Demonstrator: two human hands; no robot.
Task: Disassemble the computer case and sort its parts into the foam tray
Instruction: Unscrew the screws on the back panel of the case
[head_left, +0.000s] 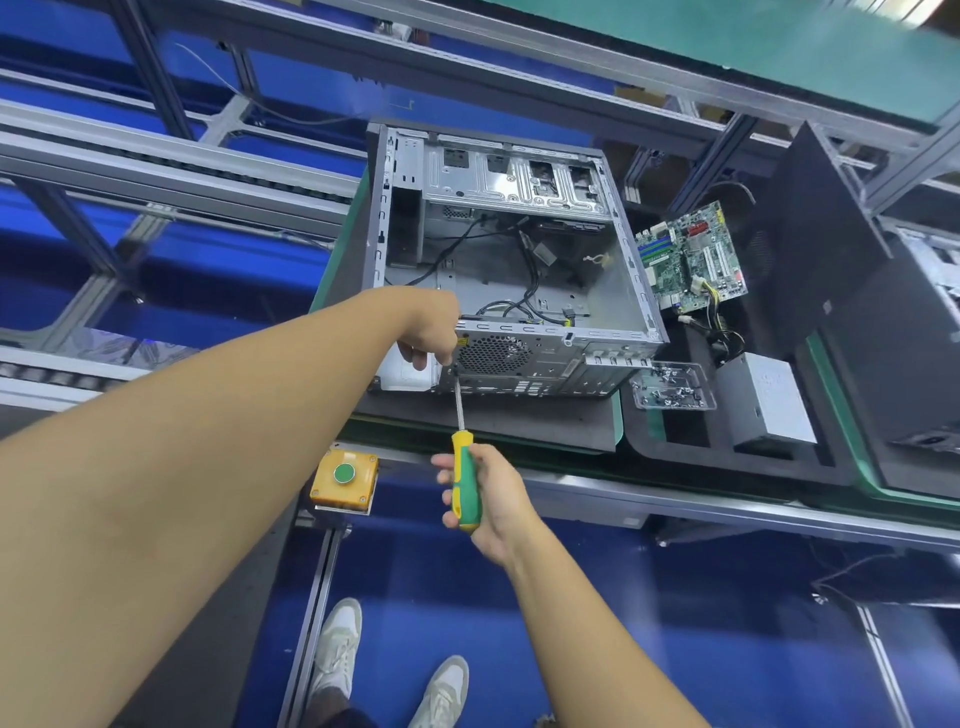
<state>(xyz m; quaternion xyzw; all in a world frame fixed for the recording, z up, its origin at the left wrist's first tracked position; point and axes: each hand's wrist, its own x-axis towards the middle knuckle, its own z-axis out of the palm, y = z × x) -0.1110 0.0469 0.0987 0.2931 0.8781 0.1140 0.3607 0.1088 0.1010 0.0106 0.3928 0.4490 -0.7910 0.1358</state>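
Worktop (519, 460), green-edged, runs left to right. Computer case (498, 260) lies on its side on a dark mat toward the left end, open face up. Its long axis runs from near edge to far edge: rear panel with the fan grille faces the near edge, drive cage sits at the far end, loose black cables lie inside. Black side panel (831, 260) stands tilted at the right end. Foam tray (727, 465) sits just right of the case, along the near edge. In it: grey power supply (769, 400) in a near pocket, green motherboard (693, 257) at the far side, clear screw dish (672, 387) touching the case's near right corner. Left hand (431, 338) is on the case's near left corner, fingers curled down over the rear panel; whether they touch the shaft, cannot tell. Right hand (488, 493) is wrapped round the handle of the screwdriver (465, 483). Its green-yellow handle is nearest the person and its shaft points away, tip at the rear panel left of the grille. Yellow button box (344, 475) is below the near edge.
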